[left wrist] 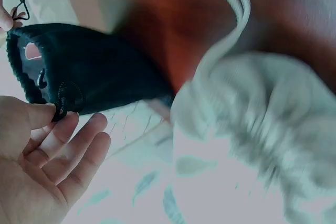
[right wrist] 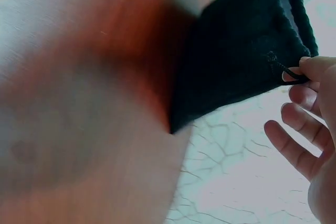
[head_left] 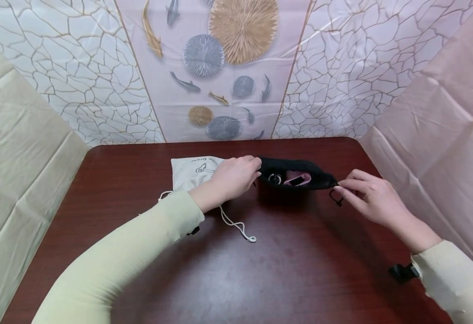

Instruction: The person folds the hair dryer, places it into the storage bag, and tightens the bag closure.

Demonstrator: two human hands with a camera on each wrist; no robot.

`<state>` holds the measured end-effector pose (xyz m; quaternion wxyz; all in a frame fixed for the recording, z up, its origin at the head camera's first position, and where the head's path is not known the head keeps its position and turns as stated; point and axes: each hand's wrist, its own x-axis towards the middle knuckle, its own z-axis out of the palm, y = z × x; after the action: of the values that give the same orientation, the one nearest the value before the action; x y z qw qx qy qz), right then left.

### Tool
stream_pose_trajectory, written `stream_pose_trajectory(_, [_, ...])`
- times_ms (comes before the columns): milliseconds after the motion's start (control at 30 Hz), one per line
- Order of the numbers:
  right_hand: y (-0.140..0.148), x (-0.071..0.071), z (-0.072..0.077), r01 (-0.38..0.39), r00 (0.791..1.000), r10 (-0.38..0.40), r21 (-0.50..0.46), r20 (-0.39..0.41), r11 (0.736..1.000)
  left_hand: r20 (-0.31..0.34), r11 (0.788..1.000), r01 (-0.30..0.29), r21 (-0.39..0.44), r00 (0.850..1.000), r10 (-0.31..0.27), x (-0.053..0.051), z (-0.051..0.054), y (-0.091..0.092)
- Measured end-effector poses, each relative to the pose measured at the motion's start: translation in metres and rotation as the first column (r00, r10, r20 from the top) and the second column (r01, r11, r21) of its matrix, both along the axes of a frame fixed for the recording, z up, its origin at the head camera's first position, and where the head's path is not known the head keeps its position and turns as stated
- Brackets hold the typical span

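Note:
Between both hands stands a black drawstring pouch (head_left: 289,164), its mouth spread wide toward the head camera. Inside it show a pink item (head_left: 303,178) with a black part and a round silver-rimmed piece (head_left: 275,179); their kinds are unclear. My left hand (head_left: 236,176) pinches the mouth's left corner between thumb and index finger, the other fingers loosely extended. At the opposite corner my right hand (head_left: 368,195) pinches the edge near the black cord loop (head_left: 336,198). In the right wrist view the pouch's lower corner (right wrist: 173,127) points down toward the table.
A white drawstring bag (head_left: 188,173) with printed lettering and a small drawing lies behind my left forearm. Its pale cord (head_left: 238,227) trails over the dark red-brown table (head_left: 236,279). Patterned cloth (head_left: 98,67) hangs behind the table, with plain cloth walls at both sides.

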<state>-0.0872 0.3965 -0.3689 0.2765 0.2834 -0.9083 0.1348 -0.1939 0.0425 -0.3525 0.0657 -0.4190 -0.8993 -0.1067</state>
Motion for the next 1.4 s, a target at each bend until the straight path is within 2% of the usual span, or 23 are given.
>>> stream_pose_trajectory(167, [0.003,-0.006,0.014,0.004,0.999,-0.003,0.010,-0.033,1.000,0.012,0.999,0.014,-0.044,1.000,-0.013,-0.006,0.014,-0.008])
stream_pose_trajectory(400, [0.003,-0.009,0.025,-0.003,0.998,0.005,0.023,-0.069,1.000,0.033,0.995,0.057,-0.085,0.998,-0.054,-0.009,0.022,-0.017])
stream_pose_trajectory(600, [0.008,-0.009,0.029,-0.003,0.994,0.005,0.017,-0.112,1.000,-0.001,0.995,0.078,-0.068,0.997,-0.079,-0.008,0.028,-0.031])
stream_pose_trajectory(800, [0.020,-0.001,0.031,0.040,0.996,-0.037,0.038,-0.077,0.998,-0.047,0.994,0.094,-0.055,0.994,-0.097,-0.010,0.038,-0.046])
stream_pose_trajectory(1000, [0.036,0.012,0.027,0.102,0.994,-0.099,0.057,-0.048,0.993,-0.055,0.997,0.071,-0.027,0.996,-0.072,-0.017,0.048,-0.068])
stream_pose_trajectory(1167, [0.050,0.024,0.016,0.143,0.989,-0.145,0.084,0.018,0.986,-0.038,0.998,0.046,-0.042,0.998,-0.048,-0.022,0.053,-0.089])
stream_pose_trajectory(1400, [0.064,0.032,-0.003,0.113,0.992,-0.119,0.107,0.048,0.988,-0.037,0.995,0.031,-0.091,0.999,-0.035,-0.026,0.051,-0.115])
